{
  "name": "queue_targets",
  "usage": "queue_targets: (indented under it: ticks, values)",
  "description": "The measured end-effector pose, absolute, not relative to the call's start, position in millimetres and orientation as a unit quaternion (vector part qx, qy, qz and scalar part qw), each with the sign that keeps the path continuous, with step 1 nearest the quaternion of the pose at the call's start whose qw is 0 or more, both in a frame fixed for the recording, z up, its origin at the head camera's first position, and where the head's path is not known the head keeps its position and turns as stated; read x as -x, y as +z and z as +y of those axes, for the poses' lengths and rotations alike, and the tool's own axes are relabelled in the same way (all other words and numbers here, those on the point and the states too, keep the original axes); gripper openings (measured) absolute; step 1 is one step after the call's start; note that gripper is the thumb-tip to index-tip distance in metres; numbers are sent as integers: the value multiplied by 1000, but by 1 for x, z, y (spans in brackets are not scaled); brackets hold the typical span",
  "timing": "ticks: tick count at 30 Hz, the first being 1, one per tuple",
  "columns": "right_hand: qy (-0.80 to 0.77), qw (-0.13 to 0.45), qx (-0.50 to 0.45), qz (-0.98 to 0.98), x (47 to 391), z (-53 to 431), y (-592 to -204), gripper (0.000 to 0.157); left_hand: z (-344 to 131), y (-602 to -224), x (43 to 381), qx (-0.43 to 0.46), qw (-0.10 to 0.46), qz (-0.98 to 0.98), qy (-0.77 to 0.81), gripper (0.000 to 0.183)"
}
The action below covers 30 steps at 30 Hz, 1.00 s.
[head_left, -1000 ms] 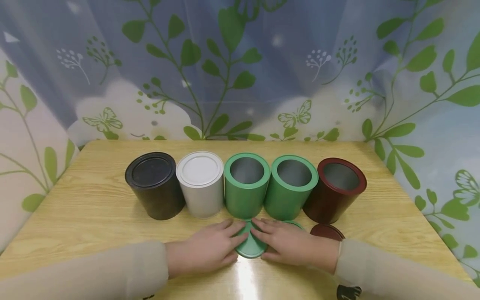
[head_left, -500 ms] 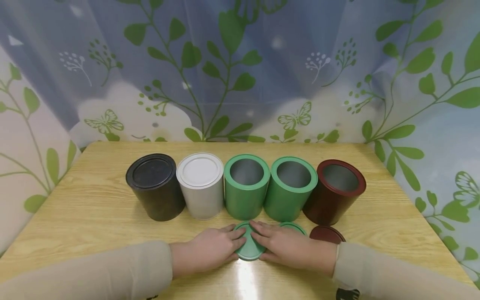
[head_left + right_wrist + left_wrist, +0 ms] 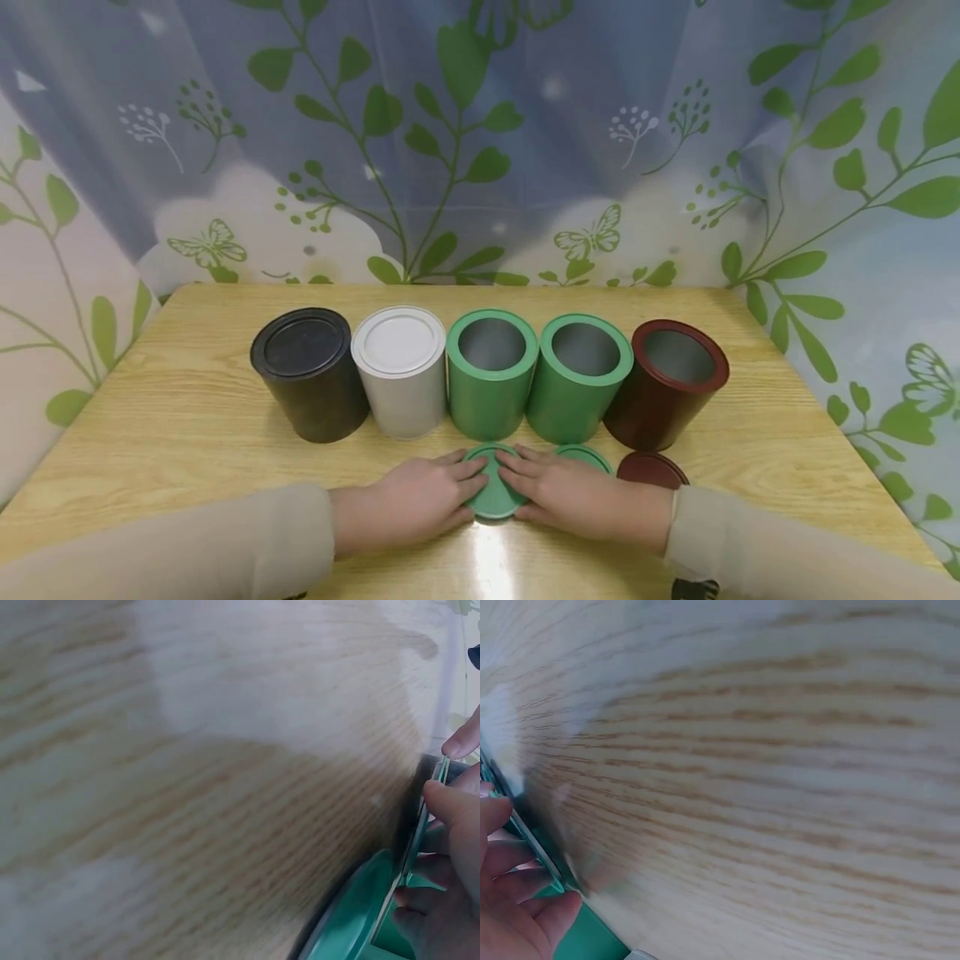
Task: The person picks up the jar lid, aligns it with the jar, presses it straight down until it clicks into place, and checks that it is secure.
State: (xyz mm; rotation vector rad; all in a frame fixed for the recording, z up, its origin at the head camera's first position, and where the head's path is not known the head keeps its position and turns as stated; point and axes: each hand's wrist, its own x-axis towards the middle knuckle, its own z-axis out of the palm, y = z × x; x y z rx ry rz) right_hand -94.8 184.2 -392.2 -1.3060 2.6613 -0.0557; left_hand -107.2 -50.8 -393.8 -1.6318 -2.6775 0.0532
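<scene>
In the head view a round green lid (image 3: pixel 495 487) lies low over the table in front of two green cans. My left hand (image 3: pixel 420 500) holds its left side, thumb at the near edge and fingers spread over the top. From the other side my right hand (image 3: pixel 566 492) holds it the same way. The wrist views show the lid edge-on, with fingertips right at its rim. A second green lid (image 3: pixel 587 457) is partly hidden behind my right hand. The left green can (image 3: pixel 491 400) and the right green can (image 3: pixel 573 408) stand with open tops.
Left of the green cans stand a lidded black can (image 3: pixel 318 408) and a lidded white can (image 3: pixel 408 400). A dark red can (image 3: pixel 660 412) without its lid is at the right end. Its red lid (image 3: pixel 651 468) lies in front. A patterned curtain (image 3: pixel 480 167) hangs behind the table (image 3: pixel 180 400).
Both hands and the green lid between them have shifted slightly left and toward me, staying together. The cans and the other lids keep their places.
</scene>
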Motion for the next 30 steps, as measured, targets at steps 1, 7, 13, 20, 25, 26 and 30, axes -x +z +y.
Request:
queue_targets:
  ticks: [1,7,13,20,25,26,30]
  values:
    - [-22,85,441,893,95,184,-391,53,-52,-394,107,519,0,-855,6,43]
    - [-26,55,457,888,95,183,-384,51,-58,-388,108,515,-6,-856,-47,44]
    - [-36,36,454,890,95,182,-373,51,-62,-381,110,508,-4,-858,-73,46]
    - [-46,22,452,891,92,183,-362,51,-65,-375,110,514,32,-855,-63,46]
    - [-64,19,448,891,92,182,-355,52,-67,-369,109,518,64,-851,-60,46]
    - [-67,16,449,891,92,182,-353,52,-67,-368,109,517,68,-851,-60,46]
    - [-64,-10,455,888,91,184,-343,52,-68,-361,108,517,88,-849,-66,46]
